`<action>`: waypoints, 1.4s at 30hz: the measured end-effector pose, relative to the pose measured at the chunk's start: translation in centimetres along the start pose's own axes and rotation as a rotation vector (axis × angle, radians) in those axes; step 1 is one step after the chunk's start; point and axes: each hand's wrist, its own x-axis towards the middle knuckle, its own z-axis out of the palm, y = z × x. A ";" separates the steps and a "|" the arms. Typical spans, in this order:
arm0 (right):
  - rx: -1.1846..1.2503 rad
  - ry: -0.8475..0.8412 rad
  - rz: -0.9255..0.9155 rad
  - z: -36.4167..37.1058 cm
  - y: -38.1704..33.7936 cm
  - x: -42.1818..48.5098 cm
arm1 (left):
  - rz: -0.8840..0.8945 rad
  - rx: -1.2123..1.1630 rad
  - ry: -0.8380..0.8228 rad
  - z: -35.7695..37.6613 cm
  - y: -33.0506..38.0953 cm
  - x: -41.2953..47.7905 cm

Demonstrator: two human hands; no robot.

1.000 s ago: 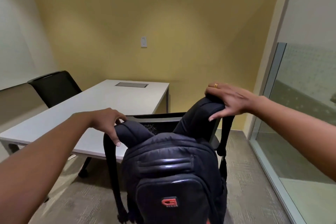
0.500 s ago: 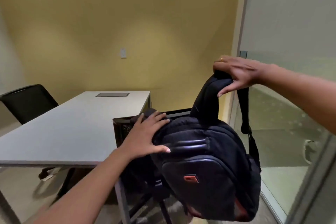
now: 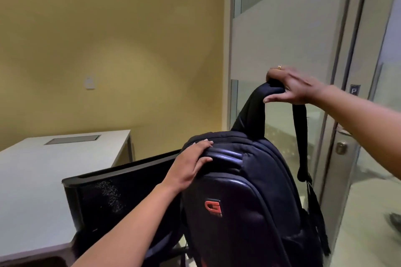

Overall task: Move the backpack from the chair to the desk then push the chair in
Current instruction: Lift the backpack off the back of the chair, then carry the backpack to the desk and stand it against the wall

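Observation:
A black backpack (image 3: 245,206) with an orange logo hangs upright in the air at centre right, beside the black mesh chair back (image 3: 112,193). My right hand (image 3: 295,86) is closed over the top of its raised shoulder strap. My left hand (image 3: 188,167) lies on the backpack's top left edge, fingers spread over it. The white desk (image 3: 32,180) stretches along the left, behind the chair back. The chair's seat is hidden.
A yellow wall stands behind the desk. A frosted glass partition and a glass door with a round knob (image 3: 341,148) close off the right side, near the backpack. A grey cable hatch (image 3: 72,139) is set into the desk's far end.
The backpack has come up and to the right, off the chair. My right hand has raised the strap higher; my left hand stays on the bag's top. My view has turned right.

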 end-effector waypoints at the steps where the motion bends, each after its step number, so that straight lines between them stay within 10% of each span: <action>1: -0.008 0.012 0.029 -0.2 0.9 -0.6 | 0.025 0.031 0.009 0.6 0.2 1.1; 10: -0.115 -0.131 0.304 -1.9 6.6 -6.9 | 0.119 0.358 0.156 7.0 4.0 9.7; 23: 0.163 0.202 0.475 11.2 1.1 -11.3 | 0.345 0.588 0.188 10.6 6.8 14.5; 42: -0.073 0.146 0.182 17.8 10.7 -8.9 | 0.077 0.417 0.005 17.4 -0.4 17.4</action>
